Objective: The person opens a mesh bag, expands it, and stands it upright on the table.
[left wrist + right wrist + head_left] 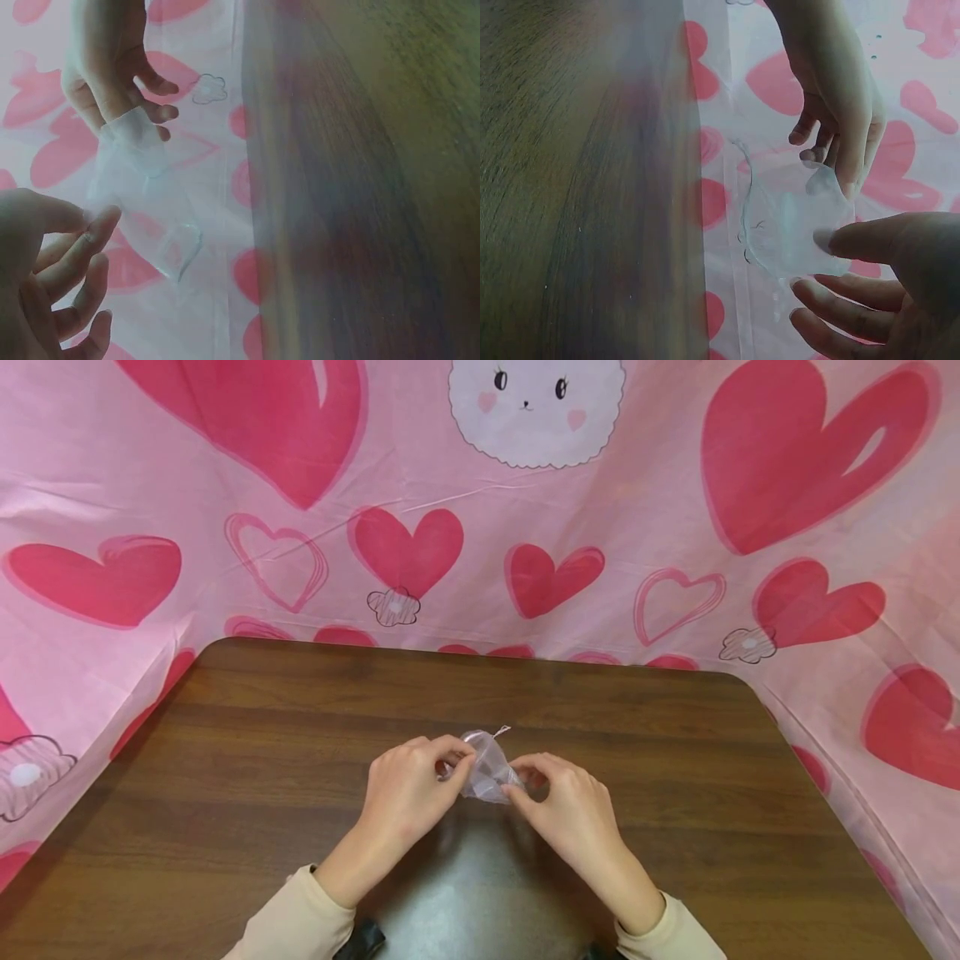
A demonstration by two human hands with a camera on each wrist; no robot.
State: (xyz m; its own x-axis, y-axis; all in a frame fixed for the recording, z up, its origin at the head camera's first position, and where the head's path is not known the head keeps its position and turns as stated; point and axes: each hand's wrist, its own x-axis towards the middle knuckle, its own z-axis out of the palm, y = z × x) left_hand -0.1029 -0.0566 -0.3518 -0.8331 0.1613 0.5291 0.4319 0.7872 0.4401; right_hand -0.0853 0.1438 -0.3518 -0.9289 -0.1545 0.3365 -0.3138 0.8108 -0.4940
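Note:
A small see-through bag (489,770) is held up between both hands over the table. It has a thin string loop (502,730) at its far end. My left hand (416,777) pinches the bag's left side between thumb and forefinger. At its right side, my right hand (573,797) grips the edge with thumb and fingers. The left wrist view shows the film of the bag (154,202) stretched between the two hands, wrapping over a digit of the right hand. From the right wrist, the bag (795,217) looks crumpled; whether anything lies inside, I cannot tell.
A brown wood-grain table (225,760) with rounded far corners lies under the hands. Pink cloth (480,552) printed with red hearts hangs behind it and along both sides. Black straps (362,939) show by the cream sleeves (300,918).

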